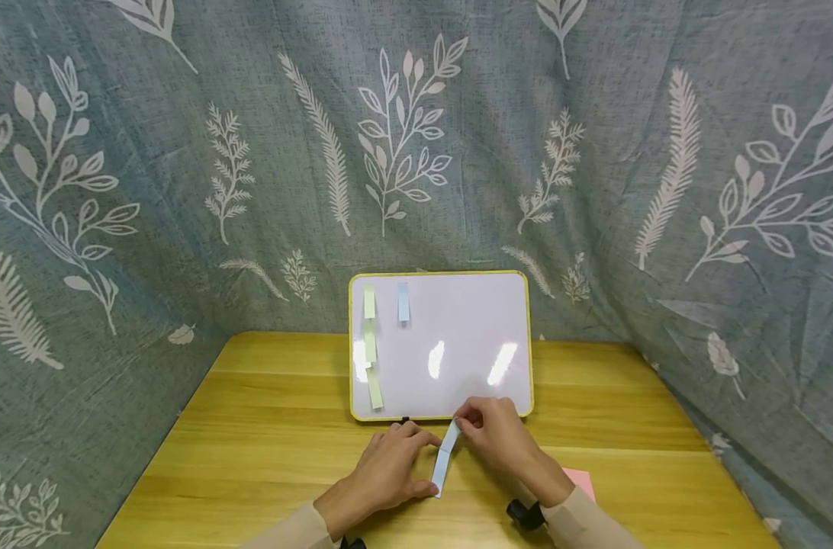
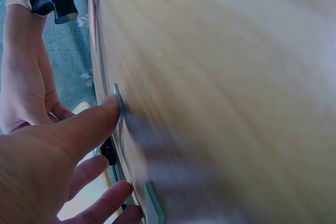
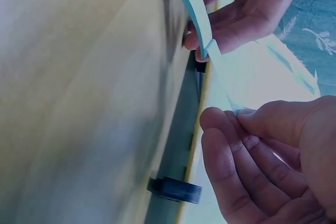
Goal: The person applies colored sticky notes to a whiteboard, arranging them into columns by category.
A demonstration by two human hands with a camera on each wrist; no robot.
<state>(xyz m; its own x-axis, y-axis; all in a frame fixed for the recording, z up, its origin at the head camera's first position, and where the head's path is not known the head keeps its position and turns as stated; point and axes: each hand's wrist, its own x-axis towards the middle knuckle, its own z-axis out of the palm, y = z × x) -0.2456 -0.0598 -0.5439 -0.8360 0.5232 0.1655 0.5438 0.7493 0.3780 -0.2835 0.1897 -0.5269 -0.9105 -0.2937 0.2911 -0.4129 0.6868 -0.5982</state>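
Observation:
A narrow light blue pad of sticky notes [image 1: 441,469] lies between the thumb and forefinger of my left hand [image 1: 392,469], low over the table. In the left wrist view the thumb bears on one end of the pad [image 2: 119,102]. My right hand [image 1: 500,436] pinches the far end of a blue sticky note [image 3: 220,74], which slants up from the pad and still joins it at the fold. Ahead stands a whiteboard [image 1: 458,320] with a yellow rim, bearing a blue note [image 1: 403,302] and three pale green notes [image 1: 370,341] in a column.
A pink paper [image 1: 581,482] lies by the right forearm, partly hidden by it. Below the left fingers a small green piece [image 2: 153,204] rests on the wooden table [image 1: 265,427]. Grey-green leaf-patterned cloth [image 1: 265,168] hangs behind and on both sides.

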